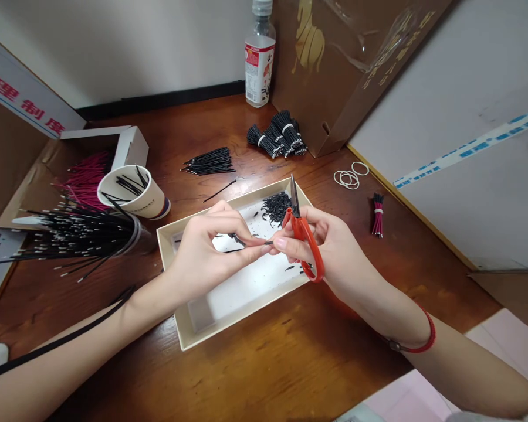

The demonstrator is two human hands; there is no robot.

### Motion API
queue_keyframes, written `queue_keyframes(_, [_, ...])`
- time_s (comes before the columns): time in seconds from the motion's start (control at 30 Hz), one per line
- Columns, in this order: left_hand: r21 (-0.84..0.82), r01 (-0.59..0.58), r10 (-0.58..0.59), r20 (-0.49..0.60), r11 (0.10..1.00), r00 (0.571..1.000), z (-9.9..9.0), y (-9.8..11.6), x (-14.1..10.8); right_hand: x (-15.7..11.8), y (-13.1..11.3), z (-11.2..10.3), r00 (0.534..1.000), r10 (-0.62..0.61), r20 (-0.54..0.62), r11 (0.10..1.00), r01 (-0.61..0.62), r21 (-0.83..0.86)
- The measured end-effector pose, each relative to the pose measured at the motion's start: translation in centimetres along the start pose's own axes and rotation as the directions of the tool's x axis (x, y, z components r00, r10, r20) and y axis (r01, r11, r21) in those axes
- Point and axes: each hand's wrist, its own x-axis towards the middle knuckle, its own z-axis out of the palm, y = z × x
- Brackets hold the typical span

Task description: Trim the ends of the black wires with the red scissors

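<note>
Above a shallow cream box [242,331], my two hands meet at the fingertips. My left hand [215,243] pinches a thin black wire [235,251] between thumb and fingers. Red-handled scissors [315,261] hang in my right hand [321,240], blades pointing up and away, while its thumb and index finger touch the wire's end by my left fingertips. Small black scraps [276,208] lie heaped in the box's far right corner, with a few bits scattered over its white bottom.
Black wires [79,234] fill a clear container at left, beside a paper cup [145,202] and a box of pink wires [85,179]. Behind are loose black wires [211,161], tied bundles [284,135] and a bottle [259,64]. Rubber bands [347,179] and a pink-black bundle [377,217] lie right.
</note>
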Motion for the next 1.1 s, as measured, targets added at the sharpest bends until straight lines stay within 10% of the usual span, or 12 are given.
queue_keyframes(0.37, [0.035, 0.038, -0.039, 0.025, 0.999, 0.999, 0.1, -0.1, 0.0, 0.5, -0.2, 0.3, 0.997, -0.069, 0.020, 0.993, 0.070, -0.091])
queue_keyframes(0.5, [0.052, 0.151, -0.155, 0.082, 0.987, 0.984, 0.1, 0.0, 0.2, 1.6, -3.7, -1.9, 0.992, -0.006, 0.125, 0.968, 0.037, -0.250])
queue_keyframes(0.73, [-0.083, 0.252, -0.224, 0.252, 0.964, 0.941, 0.1, -0.2, 0.2, 7.2, -9.0, -2.0, 0.960, -0.254, -0.121, 0.849, 0.162, -0.502])
queue_keyframes(0.97, [-0.039, 0.229, -0.201, 0.348, 0.973, 0.916, 0.2, -0.5, 0.2, 13.7, -5.6, 2.2, 0.985, -0.049, 0.167, 0.504, 0.168, -0.847])
queue_keyframes(1.1, [-0.054, 0.244, -0.209, 0.356, 0.968, 0.911, 0.1, -0.3, 0.2, 14.5, -5.8, 4.1, 0.926, 0.145, 0.349, 0.480, 0.242, -0.843])
